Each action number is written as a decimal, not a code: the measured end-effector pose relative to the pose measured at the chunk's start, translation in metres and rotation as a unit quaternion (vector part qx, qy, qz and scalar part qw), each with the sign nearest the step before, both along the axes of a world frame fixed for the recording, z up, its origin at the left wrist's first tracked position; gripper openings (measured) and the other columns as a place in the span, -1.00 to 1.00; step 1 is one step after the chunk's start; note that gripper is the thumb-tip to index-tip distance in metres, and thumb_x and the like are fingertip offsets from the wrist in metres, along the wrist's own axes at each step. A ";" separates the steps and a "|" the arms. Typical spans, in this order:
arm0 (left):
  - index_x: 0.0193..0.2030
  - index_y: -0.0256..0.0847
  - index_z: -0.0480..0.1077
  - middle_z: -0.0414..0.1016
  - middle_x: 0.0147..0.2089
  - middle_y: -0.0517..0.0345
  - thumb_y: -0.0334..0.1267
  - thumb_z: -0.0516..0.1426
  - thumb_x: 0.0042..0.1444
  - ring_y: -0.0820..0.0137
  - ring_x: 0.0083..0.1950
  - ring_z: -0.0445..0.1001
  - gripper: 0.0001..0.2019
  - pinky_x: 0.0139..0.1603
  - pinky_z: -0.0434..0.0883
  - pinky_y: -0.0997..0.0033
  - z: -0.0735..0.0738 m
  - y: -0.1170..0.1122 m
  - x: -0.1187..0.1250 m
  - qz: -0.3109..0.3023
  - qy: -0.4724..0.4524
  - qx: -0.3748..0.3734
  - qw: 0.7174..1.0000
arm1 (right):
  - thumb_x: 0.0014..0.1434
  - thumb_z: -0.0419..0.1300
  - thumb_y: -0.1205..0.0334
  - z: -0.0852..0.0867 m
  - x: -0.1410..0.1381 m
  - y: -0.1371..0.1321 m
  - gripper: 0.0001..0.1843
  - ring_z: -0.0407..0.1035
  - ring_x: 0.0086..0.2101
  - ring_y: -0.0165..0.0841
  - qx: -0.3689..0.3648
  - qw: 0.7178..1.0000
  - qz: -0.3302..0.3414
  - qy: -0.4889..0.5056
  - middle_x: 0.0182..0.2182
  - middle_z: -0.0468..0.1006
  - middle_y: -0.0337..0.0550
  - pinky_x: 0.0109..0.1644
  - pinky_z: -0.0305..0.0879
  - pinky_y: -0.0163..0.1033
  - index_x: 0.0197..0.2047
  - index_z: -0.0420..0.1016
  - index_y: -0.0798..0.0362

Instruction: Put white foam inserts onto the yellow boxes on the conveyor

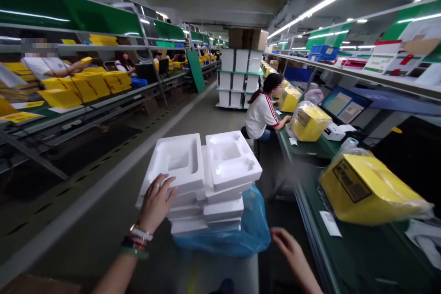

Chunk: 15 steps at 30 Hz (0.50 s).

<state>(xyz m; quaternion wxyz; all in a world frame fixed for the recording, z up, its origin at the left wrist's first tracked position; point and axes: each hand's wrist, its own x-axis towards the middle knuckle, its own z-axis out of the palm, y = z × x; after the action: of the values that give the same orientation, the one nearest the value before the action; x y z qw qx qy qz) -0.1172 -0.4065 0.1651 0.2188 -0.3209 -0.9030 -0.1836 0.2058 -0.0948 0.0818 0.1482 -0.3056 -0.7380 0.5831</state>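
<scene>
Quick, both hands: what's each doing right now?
Left hand: open, pressed against the foam trays.
Right hand: open, holding nothing.

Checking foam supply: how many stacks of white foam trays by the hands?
2. One stack touches the left hand; the other stack stands against it, nearer the right hand. Blue plastic lies under them. More may be hidden.

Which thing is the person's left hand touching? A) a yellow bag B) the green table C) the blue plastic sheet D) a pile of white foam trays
D. The left hand has its fingers against the side of the pile of white foam trays.
</scene>
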 end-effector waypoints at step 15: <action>0.08 -0.19 0.39 0.46 0.13 -0.11 0.07 -0.13 0.26 0.11 0.23 0.36 -0.50 0.24 0.36 0.06 -0.009 0.142 -0.005 -0.075 0.000 -0.064 0.995 | -0.22 0.33 -0.23 0.029 -0.210 0.100 -0.20 0.35 -0.17 -0.21 -0.236 0.965 0.051 0.099 -0.14 0.50 -0.06 -0.14 0.26 -0.15 0.05 0.45 0.04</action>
<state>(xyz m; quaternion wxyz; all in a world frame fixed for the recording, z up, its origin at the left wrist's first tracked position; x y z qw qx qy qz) -0.1227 -0.2647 0.1557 0.1837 -0.4012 -0.8861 -0.1416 -0.0045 0.0056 0.1108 0.1140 -0.2350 -0.5757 0.7748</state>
